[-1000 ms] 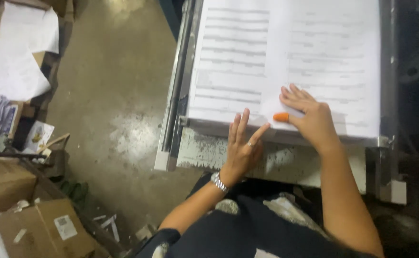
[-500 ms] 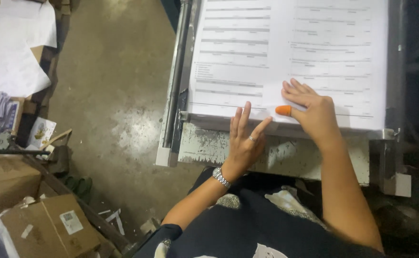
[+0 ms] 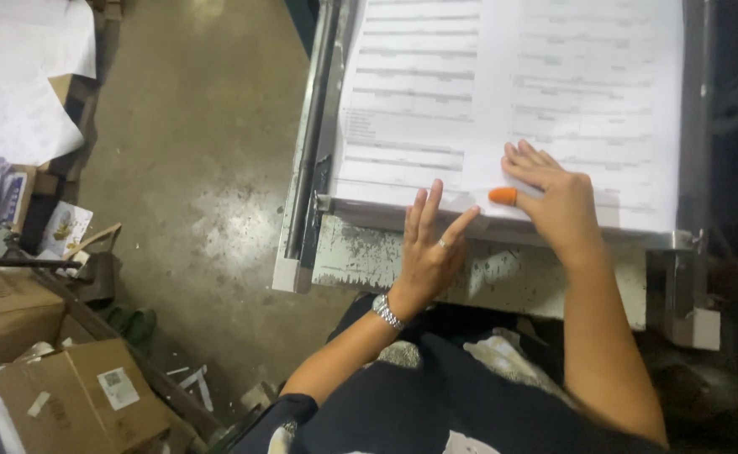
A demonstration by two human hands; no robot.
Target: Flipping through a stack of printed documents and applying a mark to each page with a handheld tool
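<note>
A stack of large white printed sheets (image 3: pixel 512 92) lies on a metal machine table (image 3: pixel 369 256) in front of me. My right hand (image 3: pixel 554 193) rests flat on the near edge of the sheets, its thumb covered by an orange rubber fingertip (image 3: pixel 503 196). My left hand (image 3: pixel 432 244), with a ring and a silver wristwatch (image 3: pixel 386 311), has its fingers spread, their tips touching the front edge of the stack. Neither hand grips anything.
A metal rail (image 3: pixel 306 151) runs along the table's left side. Left of it is bare concrete floor (image 3: pixel 184 168). Cardboard boxes (image 3: pixel 66 395) and loose white paper (image 3: pixel 24 84) lie at the far left. A dark machine part (image 3: pixel 730 168) stands on the right.
The view has shifted slightly. Both hands stay at the near edge of the sheets; the left hand's fingers have spread a little more.
</note>
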